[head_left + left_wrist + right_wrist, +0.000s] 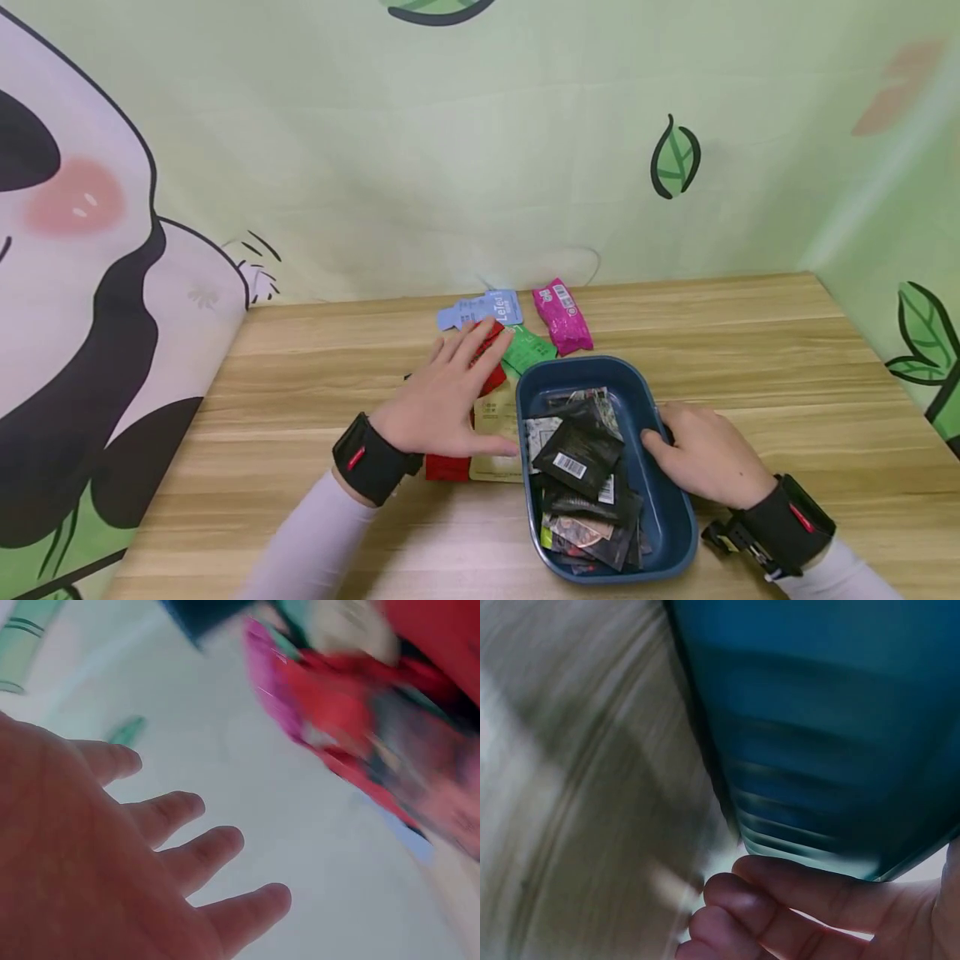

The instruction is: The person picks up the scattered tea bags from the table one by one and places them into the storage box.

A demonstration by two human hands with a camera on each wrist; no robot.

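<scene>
My right hand (708, 454) grips the right side of a dark blue plastic bin (663, 533), with the thumb over the rim and the fingers outside against the wall. Inside the bin lie several small packets, mostly black, including a black packet (577, 457) with a white barcode label. My left hand (442, 408) is spread with straight fingers above a loose pile left of the bin, partly hiding it. Showing around that hand are a red packet (448, 469), a cream packet (495, 421) and a green packet (529, 348). In the left wrist view the pile is blurred.
Behind the pile, a light blue packet (506, 307) and a magenta packet (562, 318) lie near the back of the wooden table (300, 417). A printed green cloth (450, 167) with leaves and a panda hangs along the back and sides.
</scene>
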